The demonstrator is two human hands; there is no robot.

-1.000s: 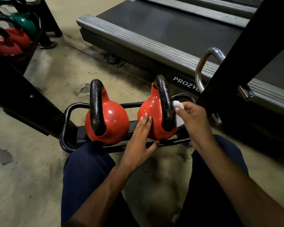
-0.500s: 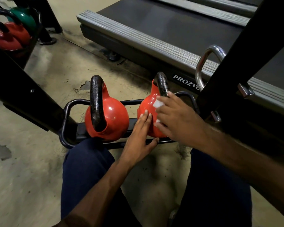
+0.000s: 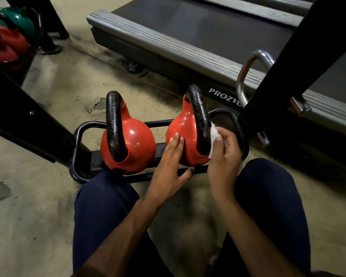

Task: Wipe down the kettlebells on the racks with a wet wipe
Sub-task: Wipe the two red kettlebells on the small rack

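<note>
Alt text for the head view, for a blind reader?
Right hand holds a wet wipe against the right red kettlebell's handle; left hand rests flat on its body. A second red kettlebell stands beside it on the rack.

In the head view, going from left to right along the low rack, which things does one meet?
left kettlebell → left hand, flat against the next bell → right kettlebell → wipe → right hand, holding the wipe
</note>
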